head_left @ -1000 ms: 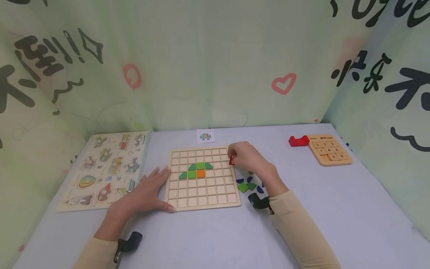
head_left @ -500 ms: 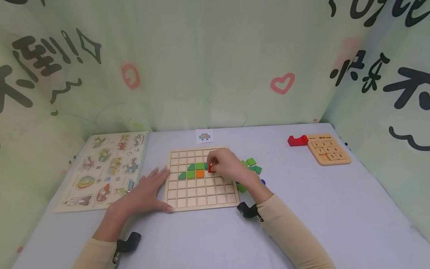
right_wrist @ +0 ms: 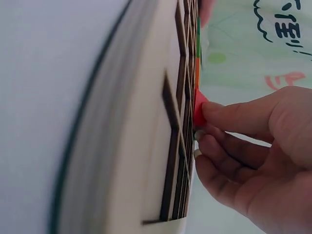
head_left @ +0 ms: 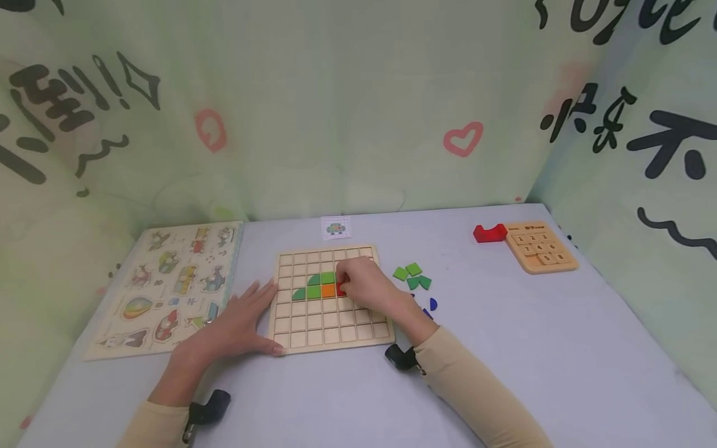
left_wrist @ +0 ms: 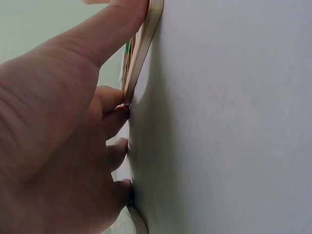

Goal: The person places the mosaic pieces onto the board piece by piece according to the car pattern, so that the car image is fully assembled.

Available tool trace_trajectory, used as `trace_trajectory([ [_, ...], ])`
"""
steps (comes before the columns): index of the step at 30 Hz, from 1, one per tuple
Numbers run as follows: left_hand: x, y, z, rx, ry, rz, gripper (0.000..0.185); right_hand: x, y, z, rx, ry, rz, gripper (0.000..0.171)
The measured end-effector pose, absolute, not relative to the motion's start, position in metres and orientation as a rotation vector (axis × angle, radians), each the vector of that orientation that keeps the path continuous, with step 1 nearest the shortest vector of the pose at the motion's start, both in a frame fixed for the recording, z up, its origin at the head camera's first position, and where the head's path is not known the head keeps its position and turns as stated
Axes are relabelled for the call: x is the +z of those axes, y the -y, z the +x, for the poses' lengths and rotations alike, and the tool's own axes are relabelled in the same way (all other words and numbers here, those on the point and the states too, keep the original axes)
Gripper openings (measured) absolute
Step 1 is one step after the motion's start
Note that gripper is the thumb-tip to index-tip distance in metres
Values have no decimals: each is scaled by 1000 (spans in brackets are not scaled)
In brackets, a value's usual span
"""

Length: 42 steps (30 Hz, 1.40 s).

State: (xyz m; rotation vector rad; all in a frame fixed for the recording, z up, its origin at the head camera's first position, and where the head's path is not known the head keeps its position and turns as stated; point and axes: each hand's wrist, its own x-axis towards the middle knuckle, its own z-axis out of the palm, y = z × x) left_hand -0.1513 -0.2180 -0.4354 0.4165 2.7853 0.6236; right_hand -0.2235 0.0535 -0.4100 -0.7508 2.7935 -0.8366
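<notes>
My right hand (head_left: 366, 287) pinches a red tile (right_wrist: 199, 108) between thumb and fingers. The tile is at the wooden grid board (head_left: 315, 322), just right of an orange square tile (head_left: 328, 290); the fingers partly hide it. Green square tiles (head_left: 313, 292) and rounded green tiles (head_left: 299, 294) lie in cells around it. My left hand (head_left: 238, 323) is spread along the board's left side. Its thumb rests at the near-left corner, and its fingertips touch the edge farther up. The left wrist view shows the thumb on the board's edge (left_wrist: 146, 46).
Loose green tiles (head_left: 413, 269) and blue half-round tiles (head_left: 433, 304) lie right of the board. Behind it is a small pattern card (head_left: 336, 228). A picture puzzle board (head_left: 168, 292) stands left; a red arched piece (head_left: 490, 234) and a wooden number board (head_left: 546, 266) lie right.
My right hand has carried the red tile leftward from the board's right edge to the cell beside the orange tile. My left hand stays at the board.
</notes>
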Motion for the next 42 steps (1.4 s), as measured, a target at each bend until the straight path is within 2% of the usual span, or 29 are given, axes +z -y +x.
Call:
trace_trajectory([
  [8,-439,224,-152,645,-2799,434,132,-402,-55,-219,-687,-2798,-781,22],
  [15,-440,223,-150,664,-2799,442,132,-399,-81,-215,-665,-2812,-764,22],
  [27,-442,221,-151,655,-2795,480,131,-399,-141,-231,-695,-2942,-502,26],
  [37,-438,221,-149,671,-2790,455,130,-406,-150,-240,-672,-2896,-379,32],
  [42,-436,222,-150,669,-2794,454,130,-408,-150,-242,-667,-2905,-405,31],
])
